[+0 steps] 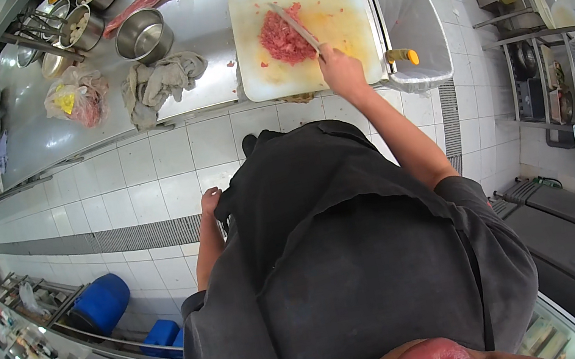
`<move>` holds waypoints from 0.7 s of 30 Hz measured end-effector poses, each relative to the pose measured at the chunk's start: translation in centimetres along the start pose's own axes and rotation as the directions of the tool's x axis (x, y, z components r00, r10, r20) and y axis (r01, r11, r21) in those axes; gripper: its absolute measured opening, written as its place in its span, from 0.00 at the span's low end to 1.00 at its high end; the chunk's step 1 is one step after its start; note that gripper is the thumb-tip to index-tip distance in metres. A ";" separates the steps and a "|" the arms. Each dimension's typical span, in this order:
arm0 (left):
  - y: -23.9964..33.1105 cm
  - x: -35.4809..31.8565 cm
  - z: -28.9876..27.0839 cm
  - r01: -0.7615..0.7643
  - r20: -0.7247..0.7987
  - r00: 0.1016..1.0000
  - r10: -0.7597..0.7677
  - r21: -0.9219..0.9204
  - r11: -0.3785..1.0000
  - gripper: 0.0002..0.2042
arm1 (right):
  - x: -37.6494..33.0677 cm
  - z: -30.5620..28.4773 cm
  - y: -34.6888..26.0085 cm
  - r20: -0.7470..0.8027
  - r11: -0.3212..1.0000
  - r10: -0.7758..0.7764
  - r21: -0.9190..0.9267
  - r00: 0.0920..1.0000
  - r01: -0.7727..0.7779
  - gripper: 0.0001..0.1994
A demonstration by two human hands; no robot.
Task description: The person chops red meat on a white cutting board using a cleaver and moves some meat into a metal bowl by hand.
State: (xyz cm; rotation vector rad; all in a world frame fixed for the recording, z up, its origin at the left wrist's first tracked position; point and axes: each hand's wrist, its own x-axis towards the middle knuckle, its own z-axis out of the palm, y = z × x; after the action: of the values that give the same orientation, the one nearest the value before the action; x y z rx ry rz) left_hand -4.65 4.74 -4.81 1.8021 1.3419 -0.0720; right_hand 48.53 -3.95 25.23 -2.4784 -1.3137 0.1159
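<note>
On the white cutting board (343, 12) lies a heap of chopped red meat (282, 40), with a few small bits scattered about it. My right hand (342, 68) is closed round the handle of a knife (297, 25). The knife's blade slants up and left across the heap, touching or just above it. Yellowish stains mark the board's surface. Down at my left side, my left hand (211, 200) hangs beside the black apron (286, 172), away from the table. Its fingers are partly hidden and look curled; whether they grip the apron's edge is unclear.
Left of the board on the steel table (196, 11) are a grey cloth (166, 81), a metal pot (144, 37), a long meat strip (149, 2) and a plastic bag (77, 97). A lined bin (413, 26) stands right of the board. Behind are blue barrels (105, 300).
</note>
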 end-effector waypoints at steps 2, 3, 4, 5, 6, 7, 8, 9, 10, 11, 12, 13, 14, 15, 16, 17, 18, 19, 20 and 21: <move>-1.7 -0.9 0.0 -0.015 0.078 0.997 0.020 -0.061 0.998 0.21 | 0.9 -3.1 -1.5 -0.016 0.995 0.026 0.099 1.000 -0.024 0.12; -1.1 -1.2 0.0 -0.016 0.080 0.997 0.021 -0.066 0.998 0.21 | 1.5 -4.3 -2.2 -0.043 0.982 0.056 0.183 0.997 -0.047 0.12; -0.5 -2.0 -0.2 0.064 0.134 0.990 -0.044 -0.144 0.988 0.21 | 1.9 -4.9 -2.7 -0.108 0.968 0.059 0.251 0.992 -0.030 0.12; 0.9 -2.6 -0.7 0.141 0.195 0.976 -0.099 -0.213 0.967 0.22 | 1.9 -4.7 -2.8 -0.111 0.969 0.060 0.246 0.992 -0.032 0.12; 3.1 -2.9 -1.2 0.134 0.200 0.976 -0.091 -0.215 0.967 0.22 | 1.8 -4.2 -3.1 -0.168 0.952 0.129 0.295 0.977 -0.075 0.13; 5.7 -3.4 -1.8 0.214 0.221 0.962 -0.157 -0.265 0.940 0.22 | 1.7 -3.6 -3.0 -0.223 0.930 0.202 0.348 0.954 -0.116 0.13; 7.4 -3.8 -2.4 0.295 0.243 0.944 -0.225 -0.310 0.904 0.23 | 1.6 -0.8 -1.9 -0.147 0.954 0.227 0.234 0.963 -0.189 0.13; 6.1 -4.4 -1.9 0.304 0.233 0.943 -0.238 -0.317 0.898 0.23 | 1.7 0.8 -1.3 -0.138 0.954 0.213 0.241 0.967 -0.176 0.13; 3.5 -4.2 -1.2 0.215 0.169 0.970 -0.176 -0.248 0.945 0.22 | 2.1 1.6 -0.6 -0.006 0.975 0.160 0.159 0.987 -0.157 0.13; 1.8 -4.2 -0.9 0.128 0.115 0.987 -0.109 -0.176 0.976 0.22 | 2.4 2.1 -0.3 0.129 0.990 0.112 0.071 0.985 -0.121 0.13; 2.0 -4.3 -0.5 0.130 0.117 0.987 -0.108 -0.205 0.970 0.21 | 2.9 1.1 -0.3 0.146 0.992 0.097 0.070 0.984 -0.108 0.13; 2.3 -3.6 -0.4 0.133 0.114 0.987 -0.111 -0.213 0.968 0.21 | 3.4 0.3 -0.6 0.148 0.993 0.089 0.067 0.985 -0.100 0.13; 1.3 -3.5 -0.1 0.185 0.076 0.982 -0.173 -0.185 0.965 0.21 | 3.6 -1.2 -1.4 0.097 0.986 0.085 0.138 0.992 -0.098 0.13; 0.8 -3.2 0.4 0.233 0.044 0.972 -0.229 -0.160 0.959 0.20 | 3.6 -2.4 -1.9 0.045 0.974 0.091 0.203 0.995 -0.099 0.14; 6.0 -2.0 -0.5 0.288 0.131 0.954 -0.270 -0.156 0.945 0.21 | 3.1 -3.1 -1.3 -0.065 0.959 0.156 0.249 0.986 -0.135 0.14; 4.6 -2.6 -0.5 0.301 0.127 0.951 -0.283 -0.152 0.941 0.21 | 2.8 -1.9 -0.9 -0.053 0.957 0.152 0.258 0.987 -0.134 0.14; 1.3 -3.1 -0.2 0.290 0.157 0.954 -0.257 -0.251 0.923 0.21 | 2.7 0.0 -0.2 0.004 0.971 0.140 0.196 0.990 -0.138 0.14; -0.9 -2.7 0.3 0.268 0.184 0.959 -0.214 -0.350 0.898 0.22 | 2.9 1.3 0.5 0.051 0.982 0.133 0.128 0.990 -0.138 0.14; -1.9 -2.6 1.1 0.128 0.047 0.991 -0.122 -0.137 0.982 0.22 | 3.3 1.6 1.0 0.140 0.990 0.111 0.067 0.984 -0.121 0.14; -1.6 -2.3 1.1 0.125 0.049 0.992 -0.119 -0.140 0.982 0.22 | 3.8 0.8 0.7 0.138 0.991 0.112 0.062 0.984 -0.122 0.14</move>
State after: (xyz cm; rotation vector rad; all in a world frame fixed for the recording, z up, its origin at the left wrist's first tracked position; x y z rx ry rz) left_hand -6.40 2.35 -5.27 1.5906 1.3922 -0.0757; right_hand 51.10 -1.05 24.55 -2.5248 -1.1920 0.3567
